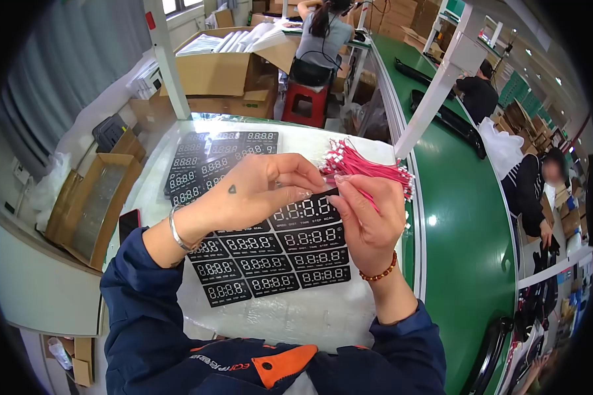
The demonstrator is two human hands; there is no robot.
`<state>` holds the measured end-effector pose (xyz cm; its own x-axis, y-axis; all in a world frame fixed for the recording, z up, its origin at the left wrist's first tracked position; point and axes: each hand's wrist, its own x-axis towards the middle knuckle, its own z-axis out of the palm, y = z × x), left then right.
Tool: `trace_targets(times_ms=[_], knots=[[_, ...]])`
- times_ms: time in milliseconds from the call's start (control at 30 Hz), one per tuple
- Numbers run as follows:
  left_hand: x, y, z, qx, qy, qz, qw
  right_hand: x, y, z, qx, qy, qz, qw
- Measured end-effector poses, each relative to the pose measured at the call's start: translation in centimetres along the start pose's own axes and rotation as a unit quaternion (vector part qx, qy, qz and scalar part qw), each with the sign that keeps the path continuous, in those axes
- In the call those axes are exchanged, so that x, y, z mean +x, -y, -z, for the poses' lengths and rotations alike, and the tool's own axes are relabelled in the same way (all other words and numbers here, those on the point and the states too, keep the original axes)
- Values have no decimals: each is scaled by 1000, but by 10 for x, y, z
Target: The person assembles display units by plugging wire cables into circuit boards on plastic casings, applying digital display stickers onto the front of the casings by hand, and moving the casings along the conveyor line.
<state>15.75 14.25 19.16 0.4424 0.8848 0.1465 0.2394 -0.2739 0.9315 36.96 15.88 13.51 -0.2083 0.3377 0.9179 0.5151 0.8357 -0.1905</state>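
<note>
My left hand [250, 191] and my right hand [374, 217] meet over a sheet of black display labels [247, 265] printed with white digits and small words. Thumb and fingers of each hand are pinched together at the upper edge of one black label [303, 212], which looks larger than those around it. Whether that label is lifted off the sheet I cannot tell. More label sheets [201, 161] lie beyond my left hand. Just past my fingertips is a bundle of red wires [366, 161] with white connectors.
A green conveyor belt [451, 230] runs along the right, carrying long black parts [449, 125]. Open cardboard boxes [95, 204] stand at the left, and a phone [130, 224] rests by the table edge. One person [319, 39] sits ahead on a red stool; others are beyond the belt.
</note>
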Motion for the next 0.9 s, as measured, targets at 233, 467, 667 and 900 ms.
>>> trace_targets(times_ms=[233,467,667,900], knots=[[0,-1,2,25,-19,9,999,-4,2,-6,-28,-21,58,998],[45,45,50,-46,37,26,998,5,34,19,42,30,-1,999],[103,142,108,169,80,5,982,-17,7,42,113,65,-178,975],[75,132,26,402,-152,-226,874,-32,-11,58,280,-10,-397,874]])
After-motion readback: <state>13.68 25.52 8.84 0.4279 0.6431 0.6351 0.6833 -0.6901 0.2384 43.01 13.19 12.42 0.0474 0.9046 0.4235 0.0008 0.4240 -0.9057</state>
